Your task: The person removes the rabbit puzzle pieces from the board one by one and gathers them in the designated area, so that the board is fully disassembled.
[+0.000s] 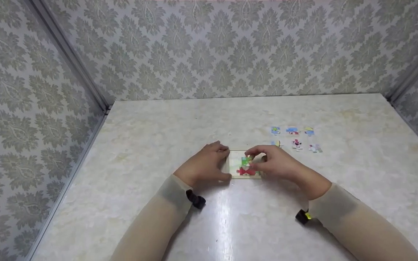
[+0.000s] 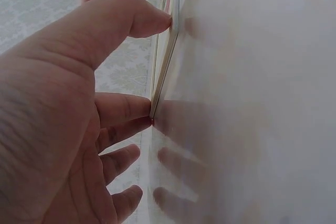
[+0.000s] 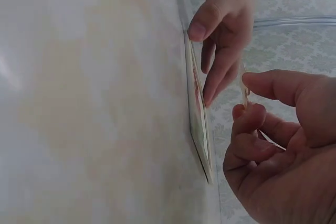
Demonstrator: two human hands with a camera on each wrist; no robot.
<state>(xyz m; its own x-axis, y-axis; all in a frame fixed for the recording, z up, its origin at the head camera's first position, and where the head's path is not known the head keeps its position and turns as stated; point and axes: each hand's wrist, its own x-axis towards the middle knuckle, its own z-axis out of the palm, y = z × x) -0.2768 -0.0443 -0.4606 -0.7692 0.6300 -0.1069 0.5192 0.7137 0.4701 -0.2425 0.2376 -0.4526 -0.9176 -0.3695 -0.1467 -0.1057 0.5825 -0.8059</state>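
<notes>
A small, pale wooden puzzle tray [image 1: 234, 166] lies flat on the table, a red piece [image 1: 246, 171] inside it near its front edge. My left hand [image 1: 206, 164] holds the tray by its left side, thumb at the near corner and index finger at the far one; the left wrist view shows both fingertips on the tray's edge [image 2: 167, 72]. Above the tray, my right hand [image 1: 276, 163] pinches a thin puzzle piece [image 3: 243, 87] between thumb and fingers, edge-on in the right wrist view. Green [image 1: 245, 160] shows by its fingertips in the head view.
Several loose puzzle pieces [image 1: 292, 131] lie in two rows on the table beyond my right hand, one partly hidden by it. The marbled table [image 1: 151, 137] meets patterned walls [image 1: 209, 54] at the back and sides.
</notes>
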